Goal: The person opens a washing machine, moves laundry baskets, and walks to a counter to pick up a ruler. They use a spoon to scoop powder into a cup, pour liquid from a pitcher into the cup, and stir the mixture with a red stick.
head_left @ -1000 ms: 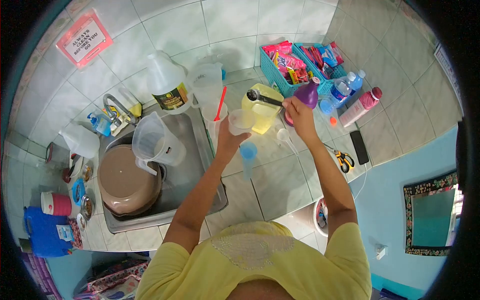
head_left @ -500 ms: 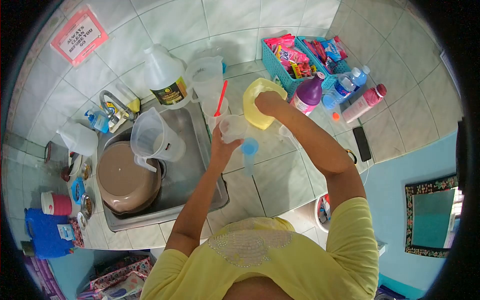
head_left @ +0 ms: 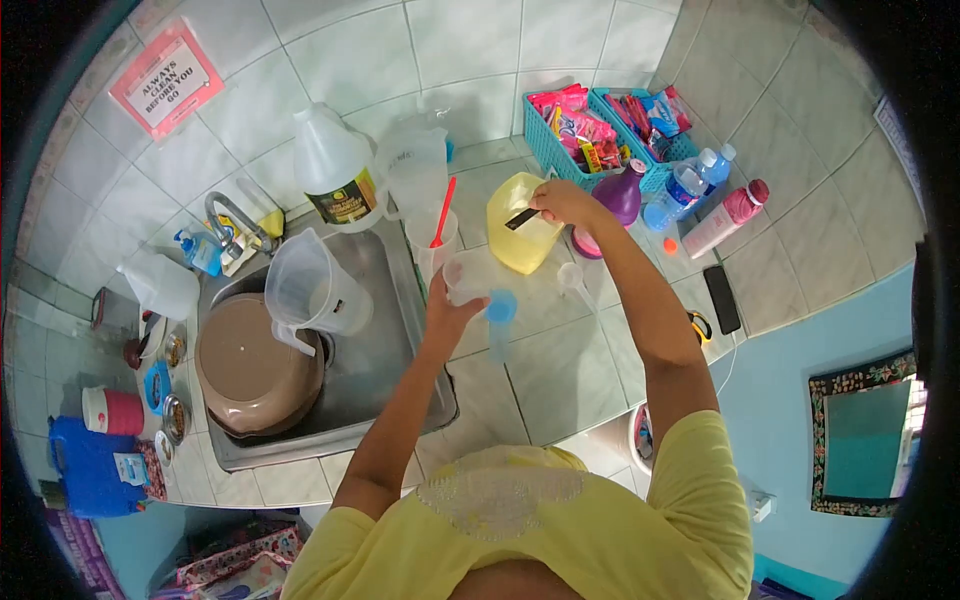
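Observation:
My left hand (head_left: 447, 318) is wrapped around a clear plastic cup (head_left: 467, 274) on the counter, thumb towards me. Beside that thumb is a translucent blue scoop (head_left: 501, 308). Fingers pinched, my right hand (head_left: 566, 202) holds a small dark flat piece (head_left: 521, 219) over the mouth of a yellow container (head_left: 522, 248); what kind of thing it is I cannot make out. A clear measuring spoon (head_left: 572, 279) lies right of the container. Behind my left hand, a red spoon (head_left: 444, 212) stands in another clear cup (head_left: 431, 240).
At left, the steel sink (head_left: 395, 350) holds a brown basin (head_left: 250, 350) and a clear pitcher (head_left: 315, 285). A large white jug (head_left: 335, 170) and another pitcher (head_left: 412, 165) stand behind. Blue baskets (head_left: 560, 150), a purple bottle (head_left: 618, 195), water bottles and a phone (head_left: 721, 298) are at right.
My right hand has come up from inside the yellow container and moved slightly right, bringing the dark piece into sight. My left hand stays on the clear cup.

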The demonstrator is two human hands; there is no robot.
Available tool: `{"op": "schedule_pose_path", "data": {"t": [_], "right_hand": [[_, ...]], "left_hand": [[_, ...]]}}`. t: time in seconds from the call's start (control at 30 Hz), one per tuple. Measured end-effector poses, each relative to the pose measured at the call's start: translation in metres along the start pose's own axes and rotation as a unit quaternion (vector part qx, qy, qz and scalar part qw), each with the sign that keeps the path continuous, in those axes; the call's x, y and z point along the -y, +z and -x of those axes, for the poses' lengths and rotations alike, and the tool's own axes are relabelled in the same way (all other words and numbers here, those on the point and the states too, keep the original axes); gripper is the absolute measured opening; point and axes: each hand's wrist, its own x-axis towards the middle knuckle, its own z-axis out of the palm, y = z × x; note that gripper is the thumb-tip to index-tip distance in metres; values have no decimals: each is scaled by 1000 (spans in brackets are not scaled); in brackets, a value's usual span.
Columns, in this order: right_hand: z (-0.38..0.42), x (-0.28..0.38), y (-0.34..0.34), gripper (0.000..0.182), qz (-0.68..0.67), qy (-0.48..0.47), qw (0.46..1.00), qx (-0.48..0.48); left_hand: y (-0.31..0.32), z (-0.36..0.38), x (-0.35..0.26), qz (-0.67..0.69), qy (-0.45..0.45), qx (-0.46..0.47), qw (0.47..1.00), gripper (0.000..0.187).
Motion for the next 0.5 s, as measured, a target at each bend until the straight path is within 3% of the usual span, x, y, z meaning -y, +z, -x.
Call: {"op": "schedule_pose_path", "data": {"t": [0.03, 0.07, 0.13, 0.2, 0.27, 0.37, 0.5], "right_hand": [[7, 7, -2, 17, -136, 170, 976, 3], [14, 14, -3, 17, -132, 169, 977, -1], [27, 20, -5, 19, -308, 276, 909, -59], [41, 18, 1, 18, -352, 276, 890, -89], [53, 20, 5, 17, -396, 275, 868, -118], [71, 24, 9, 11, -518, 330, 769, -175], [88, 25, 24, 14, -568, 309, 729, -225]], "left_hand": [[0, 1, -2, 2, -10, -3, 1000, 64], [1, 2, -4, 5, -20, -6, 1000, 66], [0, 2, -2, 27, -13, 1, 1000, 67], [0, 3, 1, 49, -8, 6, 999, 68], [0, 4, 2, -21, -12, -8, 1000, 67], [2, 6, -2, 13, -12, 8, 1000, 66], [5, 7, 4, 52, -7, 16, 999, 65]]}}
